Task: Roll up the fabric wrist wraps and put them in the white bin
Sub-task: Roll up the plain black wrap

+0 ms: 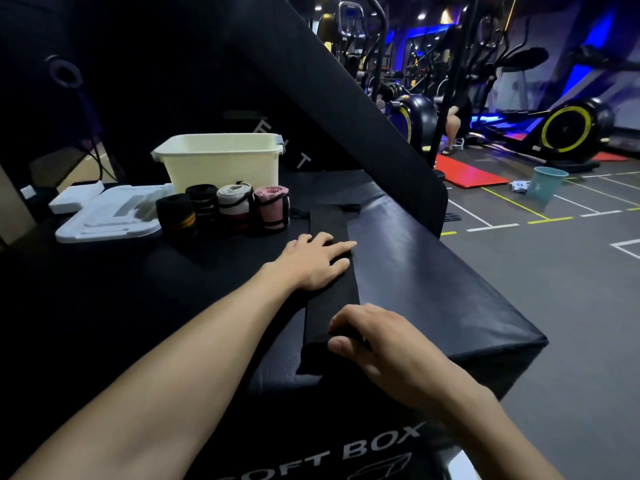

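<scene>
Black wrist wrap [329, 271] lies flat along the soft box's [433, 271] top. Left hand [317, 261] presses it open-fingered; right hand [374, 341] pinches its near end, apparently starting the roll, which needs tight turns.

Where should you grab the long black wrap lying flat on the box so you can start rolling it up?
Take the black wrap by its near end, coming from the person's own side. It lies flat in a long strip running away toward the rolled wraps, so that short edge is the free one to lift. The right hand already curls on it there, while the left hand presses the middle flat.
</scene>
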The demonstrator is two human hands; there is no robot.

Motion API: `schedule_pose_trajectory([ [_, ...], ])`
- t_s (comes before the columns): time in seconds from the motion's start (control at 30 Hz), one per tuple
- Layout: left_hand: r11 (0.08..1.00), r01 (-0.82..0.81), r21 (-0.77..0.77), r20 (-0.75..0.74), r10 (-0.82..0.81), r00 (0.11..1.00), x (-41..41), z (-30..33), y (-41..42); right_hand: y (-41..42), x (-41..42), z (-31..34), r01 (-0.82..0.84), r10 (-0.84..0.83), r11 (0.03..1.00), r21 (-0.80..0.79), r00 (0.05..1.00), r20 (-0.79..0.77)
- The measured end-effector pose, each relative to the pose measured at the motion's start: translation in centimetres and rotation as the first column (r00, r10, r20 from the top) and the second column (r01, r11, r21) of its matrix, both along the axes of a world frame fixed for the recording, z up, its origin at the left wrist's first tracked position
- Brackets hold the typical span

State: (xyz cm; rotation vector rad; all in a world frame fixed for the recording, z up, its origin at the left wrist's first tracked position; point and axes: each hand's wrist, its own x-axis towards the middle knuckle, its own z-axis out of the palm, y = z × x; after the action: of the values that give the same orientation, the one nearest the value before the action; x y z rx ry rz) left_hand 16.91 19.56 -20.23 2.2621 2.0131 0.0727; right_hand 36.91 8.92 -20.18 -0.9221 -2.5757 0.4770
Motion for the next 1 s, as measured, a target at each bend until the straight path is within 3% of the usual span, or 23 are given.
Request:
schedule_pose_trajectory([
  [0.17,0.988,0.146,0.053,0.118,-0.151,0.981,-0.9,-0.7,1.7,0.3,0.0,0.5,-0.040,0.040,0.999,-0.003,0.999,0.020],
  [0.27,0.979,0.169,0.115,0.247,-0.193,0.950,-1.2,-0.9,2.4,0.5,0.3,0.7,-0.052,0.053,0.999,-0.016,0.998,0.019],
  [0.4,0.966,0.201,0.161,0.299,-0.241,0.923,-1.3,-1.1,3.4,0.8,0.8,0.3,-0.057,0.058,0.998,-0.013,0.998,0.012],
  [0.57,0.978,0.137,0.157,0.331,-0.183,0.926,-0.8,-0.8,4.1,0.8,0.7,0.1,-0.061,0.061,0.998,0.020,0.998,-0.006],
  [0.8,0.993,0.104,0.047,0.229,-0.112,0.967,-0.1,0.2,4.2,0.7,0.5,0.5,-0.055,0.055,0.998,-0.015,0.998,0.010],
  [1.0,0.982,0.012,0.187,0.333,-0.075,0.940,-1.1,-0.7,4.2,0.4,0.6,0.1,-0.006,0.006,1.000,0.007,1.000,0.013],
])
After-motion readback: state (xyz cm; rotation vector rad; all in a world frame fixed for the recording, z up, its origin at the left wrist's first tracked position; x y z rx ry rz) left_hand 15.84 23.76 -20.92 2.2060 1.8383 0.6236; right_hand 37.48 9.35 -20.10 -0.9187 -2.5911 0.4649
